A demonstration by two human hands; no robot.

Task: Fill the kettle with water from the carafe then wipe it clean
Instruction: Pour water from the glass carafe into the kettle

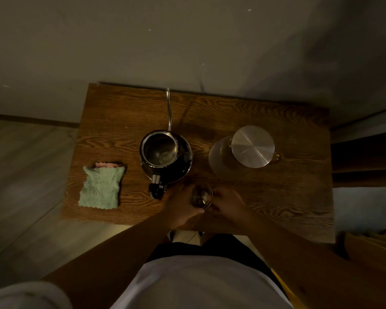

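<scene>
Pretty dim shot from the head camera, so some of this is murky. The kettle (165, 153) sits open in the middle of the wooden table (276, 208), its thin spout pointing away toward the wall and its dark handle facing the person; whether there's water inside is hard to make out. Just in front of it, both hands meet around the kettle lid (201, 198): the left hand (181, 207) curls along its left side and the right hand (229, 202) cups its right side, fingers closed onto it, though the fingertips blur into the shadow. The carafe (243, 150) stands to the right, capped with a shiny metal lid, its handle barely visible. A green cloth (101, 186) lies flat to the left, well apart.
</scene>
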